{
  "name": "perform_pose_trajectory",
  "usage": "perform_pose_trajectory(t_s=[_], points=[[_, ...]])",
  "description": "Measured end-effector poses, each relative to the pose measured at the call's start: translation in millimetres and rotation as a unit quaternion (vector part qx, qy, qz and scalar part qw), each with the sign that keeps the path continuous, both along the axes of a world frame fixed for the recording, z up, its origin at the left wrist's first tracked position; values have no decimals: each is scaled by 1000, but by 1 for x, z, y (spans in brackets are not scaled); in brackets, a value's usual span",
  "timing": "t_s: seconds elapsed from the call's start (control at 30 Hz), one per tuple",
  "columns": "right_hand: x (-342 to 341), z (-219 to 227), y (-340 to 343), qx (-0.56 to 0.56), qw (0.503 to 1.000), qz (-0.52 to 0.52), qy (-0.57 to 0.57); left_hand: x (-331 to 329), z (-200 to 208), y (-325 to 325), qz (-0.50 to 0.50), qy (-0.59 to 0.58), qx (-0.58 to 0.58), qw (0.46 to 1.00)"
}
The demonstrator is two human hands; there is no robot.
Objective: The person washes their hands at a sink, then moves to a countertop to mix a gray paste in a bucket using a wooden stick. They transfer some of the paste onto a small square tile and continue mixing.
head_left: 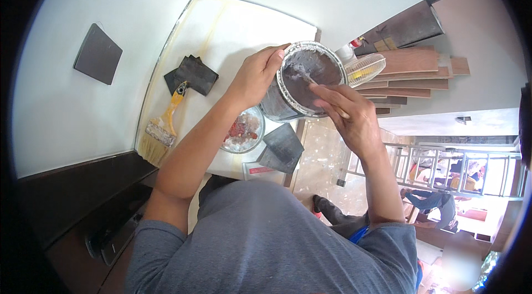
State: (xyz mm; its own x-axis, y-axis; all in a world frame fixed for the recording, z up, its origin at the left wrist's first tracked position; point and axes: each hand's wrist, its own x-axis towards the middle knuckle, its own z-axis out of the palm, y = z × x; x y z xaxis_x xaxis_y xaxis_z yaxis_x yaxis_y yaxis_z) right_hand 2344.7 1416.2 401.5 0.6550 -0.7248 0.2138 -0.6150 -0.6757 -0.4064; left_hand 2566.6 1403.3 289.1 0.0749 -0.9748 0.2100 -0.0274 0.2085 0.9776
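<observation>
My left hand grips the rim of a round metal paint can, fingers behind it and thumb over the edge. The can is tilted so its mouth faces me, and whitish-grey residue coats the inside. My right hand is closed around a thin, light wooden-looking stick whose far end is inside the can. Below the can, a round tub lid with white and red paste lies partly behind my left forearm. Dark sandpaper sheets lie beside it.
On the white tabletop at left lie more dark sandpaper sheets and a wide yellow-handled brush. Wood planks and a white-caged fan stand at right. Farther right are a metal ladder and another person bending.
</observation>
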Motion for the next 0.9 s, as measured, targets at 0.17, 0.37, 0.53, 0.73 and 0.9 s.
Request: perform_pose_trajectory(t_s=[0.17, 0.37, 0.53, 0.73, 0.9], points=[[8, -9, -26, 17, 998, 29, 54, -1, 0, -3, 8, -12, -6, 1000], [2, 19, 1, 20, 1000, -12, 12, -3, -1, -1, 18, -14, -2, 1000], [2, 22, 2, -39, 999, 38, -1, -1, -1, 0, 22, -15, -9, 1000], [-3, -12, -17, -1, 999, 31, 22, -1, 1, -3, 10, -9, -5, 1000], [-6, 10, -21, 68, 996, -21, 46, 0, 7, -3, 3, -17, 13, 1000]])
